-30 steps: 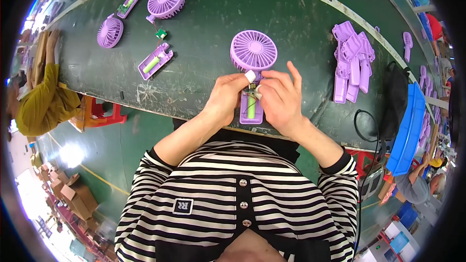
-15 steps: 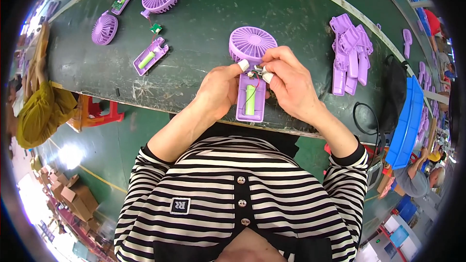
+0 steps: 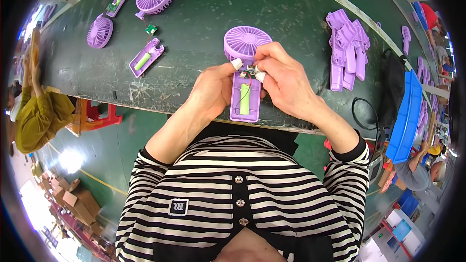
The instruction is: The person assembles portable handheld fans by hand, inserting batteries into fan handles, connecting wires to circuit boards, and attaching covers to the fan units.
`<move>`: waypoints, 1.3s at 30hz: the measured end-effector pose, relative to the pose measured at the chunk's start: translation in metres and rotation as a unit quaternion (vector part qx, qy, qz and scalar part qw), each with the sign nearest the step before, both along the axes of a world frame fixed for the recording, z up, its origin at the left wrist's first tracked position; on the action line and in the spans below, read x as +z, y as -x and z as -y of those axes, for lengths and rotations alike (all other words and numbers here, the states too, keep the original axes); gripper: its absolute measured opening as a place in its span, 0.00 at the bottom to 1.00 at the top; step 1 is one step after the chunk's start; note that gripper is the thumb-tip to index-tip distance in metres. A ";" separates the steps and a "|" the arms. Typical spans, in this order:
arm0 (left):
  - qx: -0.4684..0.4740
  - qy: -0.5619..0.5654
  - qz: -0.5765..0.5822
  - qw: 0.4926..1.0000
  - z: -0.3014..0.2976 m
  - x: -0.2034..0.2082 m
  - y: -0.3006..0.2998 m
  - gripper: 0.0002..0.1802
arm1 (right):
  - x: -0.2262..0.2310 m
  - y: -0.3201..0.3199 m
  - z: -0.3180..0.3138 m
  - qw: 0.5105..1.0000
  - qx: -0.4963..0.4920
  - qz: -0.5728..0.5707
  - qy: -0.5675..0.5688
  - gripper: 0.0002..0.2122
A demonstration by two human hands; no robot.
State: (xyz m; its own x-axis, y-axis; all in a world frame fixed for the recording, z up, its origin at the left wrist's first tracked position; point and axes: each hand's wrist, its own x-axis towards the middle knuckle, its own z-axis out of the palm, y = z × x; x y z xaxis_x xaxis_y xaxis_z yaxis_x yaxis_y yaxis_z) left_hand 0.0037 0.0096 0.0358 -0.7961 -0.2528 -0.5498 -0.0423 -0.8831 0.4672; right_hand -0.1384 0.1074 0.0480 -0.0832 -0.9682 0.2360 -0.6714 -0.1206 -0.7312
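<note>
Head view: the dark green workbench (image 3: 204, 14) spreads wide, a pile of purple handle shells (image 3: 347, 48) off right. At the near edge lies the purple handheld fan (image 3: 245, 68), handle open, green battery (image 3: 245, 99) showing. Left hand (image 3: 211, 90) steadies the handle; right hand (image 3: 286, 82) pinches its taped fingertips (image 3: 260, 75) together over the small circuit board (image 3: 248, 70). Looks like board seating; next likely calls for tucking wires in neatly.
</note>
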 end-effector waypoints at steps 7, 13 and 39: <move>0.024 -0.017 0.006 1.000 -0.001 -0.003 -0.002 0.19 | 0.000 -0.003 0.001 0.999 0.016 -0.035 0.011 0.06; 0.011 0.001 0.047 0.999 -0.004 -0.008 -0.004 0.16 | -0.001 -0.008 -0.005 0.996 0.018 -0.080 0.016 0.11; -0.057 0.126 0.069 0.988 -0.014 -0.029 -0.017 0.12 | -0.018 -0.021 -0.016 0.970 0.065 -0.233 0.016 0.12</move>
